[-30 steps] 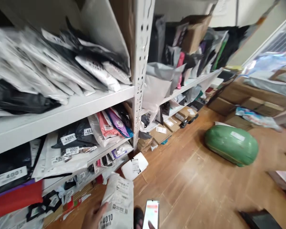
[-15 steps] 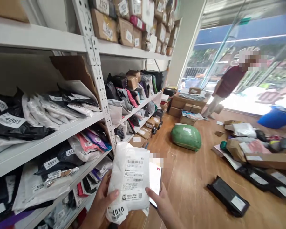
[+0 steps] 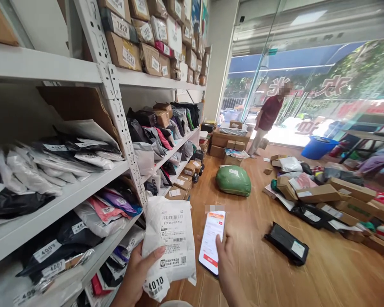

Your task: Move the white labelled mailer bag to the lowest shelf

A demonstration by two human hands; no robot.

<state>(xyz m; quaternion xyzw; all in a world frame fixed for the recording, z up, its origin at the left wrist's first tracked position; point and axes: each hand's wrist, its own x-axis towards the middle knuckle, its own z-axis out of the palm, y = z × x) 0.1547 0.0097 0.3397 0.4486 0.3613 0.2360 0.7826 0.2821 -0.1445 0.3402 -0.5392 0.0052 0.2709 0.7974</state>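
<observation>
Shelves (image 3: pixel 83 187) packed with parcels; left hand (image 3: pixel 137 268) grips white mailer (image 3: pixel 171 238).

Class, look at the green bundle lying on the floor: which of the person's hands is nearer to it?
Right. The right hand, holding the phone, is below and slightly left of the green bundle; the left hand, holding the white parcel, is farther left by the shelves.

Held low in front: parcel (image 3: pixel 170 241) in the left hand (image 3: pixel 137 273), phone (image 3: pixel 212 242) in the right hand (image 3: pixel 228 273), just beside each other. To the left, shelves (image 3: pixel 80 192) packed with bags. Ahead on the floor (image 3: pixel 252 256), a round bundle (image 3: pixel 233 180); to the right, scattered boxes (image 3: pixel 320 194). Far behind, a person (image 3: pixel 265 119) by the window.
</observation>
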